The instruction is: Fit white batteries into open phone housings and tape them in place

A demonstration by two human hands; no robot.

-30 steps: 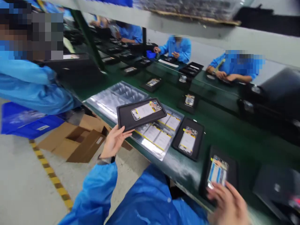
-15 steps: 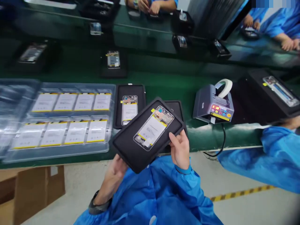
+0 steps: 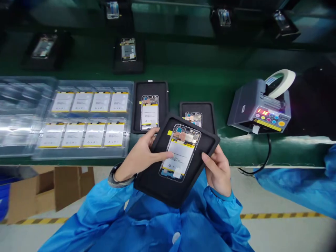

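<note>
Both hands are holding a black tray tilted above the lap, just near of the tabletop edge. The left hand is gripping the tray's left edge, its fingers lying over the top and touching the phone frame seated in the tray. The right hand is clamping the tray's right edge, thumb on top, the other fingers hidden beneath. The tray is matte and rectangular with rounded corners; the frame is showing a pale battery with yellow tabs and a small circuit board at its far end. Blue sleeves are covering both wrists, and a watch is sitting on the left one.

Farther off, on the green tabletop, two more black trays are lying flat, the right one partly hidden behind the held tray. To the left, a clear blister pack is holding two rows of white batteries; its left end is blurred. To the right, a grey tape dispenser is carrying a white roll. Far trays are dim and cut off.
</note>
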